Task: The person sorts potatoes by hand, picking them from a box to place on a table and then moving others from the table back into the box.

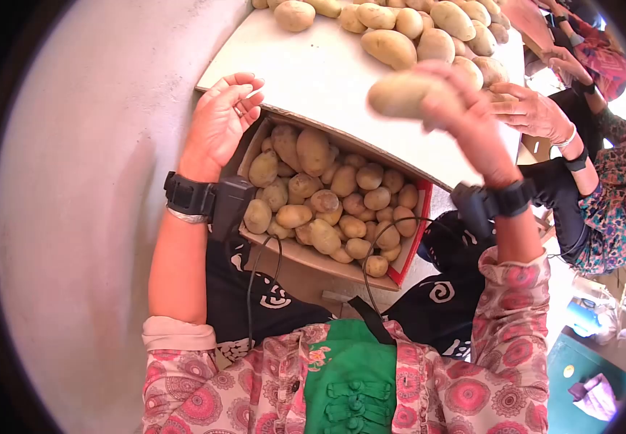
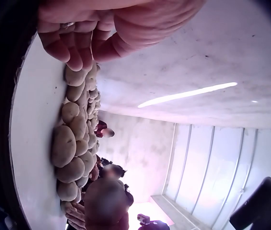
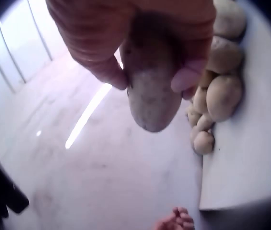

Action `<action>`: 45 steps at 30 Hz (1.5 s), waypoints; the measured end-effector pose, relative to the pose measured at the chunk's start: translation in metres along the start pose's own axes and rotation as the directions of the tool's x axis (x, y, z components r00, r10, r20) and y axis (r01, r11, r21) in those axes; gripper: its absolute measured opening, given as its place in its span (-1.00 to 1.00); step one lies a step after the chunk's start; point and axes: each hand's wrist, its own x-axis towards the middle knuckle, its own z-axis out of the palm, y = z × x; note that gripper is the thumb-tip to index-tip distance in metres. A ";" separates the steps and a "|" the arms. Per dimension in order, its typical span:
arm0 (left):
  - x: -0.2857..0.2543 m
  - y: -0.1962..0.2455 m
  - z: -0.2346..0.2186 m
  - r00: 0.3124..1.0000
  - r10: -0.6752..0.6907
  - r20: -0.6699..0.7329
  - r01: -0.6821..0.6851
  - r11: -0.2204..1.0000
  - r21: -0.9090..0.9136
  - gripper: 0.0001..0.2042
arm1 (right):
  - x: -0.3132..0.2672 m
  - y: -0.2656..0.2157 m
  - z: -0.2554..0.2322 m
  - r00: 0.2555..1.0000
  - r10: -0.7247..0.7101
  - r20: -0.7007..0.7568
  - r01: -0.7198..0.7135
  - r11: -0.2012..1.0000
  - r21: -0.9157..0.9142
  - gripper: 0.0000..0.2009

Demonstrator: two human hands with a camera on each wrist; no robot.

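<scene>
A long pale potato (image 1: 394,94) is gripped in my right hand (image 1: 468,119), raised over the white table (image 1: 306,69). The right wrist view shows the thumb and fingers on either side of the potato (image 3: 152,98), its rounded end sticking out below them. My left hand (image 1: 220,119) is held up by the table's left corner, fingers loosely bent, with nothing seen in it. Beneath both hands, under the table's near edge, stands a cardboard box (image 1: 302,257) filled with potatoes (image 1: 324,201).
A heap of potatoes (image 1: 389,49) covers the table's far side. Another person's hand (image 1: 534,112) reaches in from the right beside the heap. A plain wall (image 1: 74,181) rises on the left. Cables (image 1: 278,246) hang from my wrist cameras across the box.
</scene>
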 end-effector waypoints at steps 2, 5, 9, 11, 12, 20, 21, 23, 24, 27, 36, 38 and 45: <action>0.000 -0.003 -0.002 1.000 -0.001 0.030 0.001 1.000 -0.019 -0.81 | -0.013 0.004 0.033 0.960 0.170 0.224 -0.162 0.985 -0.055 -0.65; -0.003 0.000 0.008 0.999 0.010 -0.040 -0.010 1.000 -0.023 -0.85 | -0.032 0.028 0.073 0.901 0.065 0.430 0.087 0.942 -0.325 -0.65; 0.003 0.001 0.001 1.000 -0.018 -0.011 0.018 1.000 -0.010 -0.80 | -0.062 0.060 0.100 0.829 0.234 0.508 0.123 0.810 -0.573 -0.66; 0.001 0.005 0.004 0.999 -0.012 -0.033 0.012 1.000 0.001 -0.80 | -0.072 0.072 0.112 0.832 0.250 0.495 0.101 0.810 -0.578 -0.62; 0.000 0.005 0.005 0.999 -0.012 -0.031 0.013 1.000 0.024 -0.80 | -0.076 0.077 0.120 0.834 0.257 0.488 0.087 0.812 -0.576 -0.57; -0.001 0.007 0.010 0.997 -0.038 -0.060 0.039 0.999 0.011 -0.81 | -0.049 0.063 0.127 0.886 -0.059 0.460 0.232 0.916 -0.328 -0.80; -0.002 0.005 0.009 0.999 -0.027 -0.047 0.028 1.000 0.008 -0.81 | -0.037 0.063 0.120 0.908 -0.199 0.370 0.328 0.886 -0.328 -0.80; -0.003 0.003 0.007 0.999 -0.028 -0.047 0.028 1.000 0.001 -0.81 | -0.015 0.057 0.099 0.909 -0.347 0.230 0.415 0.803 -0.428 -0.80; -0.005 0.004 0.008 0.999 -0.024 -0.042 0.024 1.000 -0.004 -0.82 | -0.006 0.053 0.088 0.930 -0.311 0.193 0.366 0.806 -0.466 -0.78; -0.010 0.003 0.009 0.999 -0.004 -0.043 0.004 1.000 -0.004 -0.82 | 0.007 0.049 0.065 0.950 -0.296 0.100 0.298 0.764 -0.573 -0.71; -0.014 0.026 -0.010 0.988 -0.095 0.122 0.137 0.902 -0.410 -0.80 | 0.031 0.041 0.023 0.931 -0.336 -0.143 0.059 0.524 -0.849 -0.53; -0.005 0.036 -0.035 1.000 -0.014 -0.003 0.011 0.890 -0.455 -0.83 | 0.037 0.040 0.014 0.919 -0.317 -0.236 -0.094 0.406 -0.909 -0.44; -0.016 0.021 -0.015 1.000 -0.002 -0.021 -0.004 0.958 -0.288 -0.87 | 0.053 0.053 -0.015 0.882 -0.324 -0.341 -0.217 0.362 -0.906 -0.37</action>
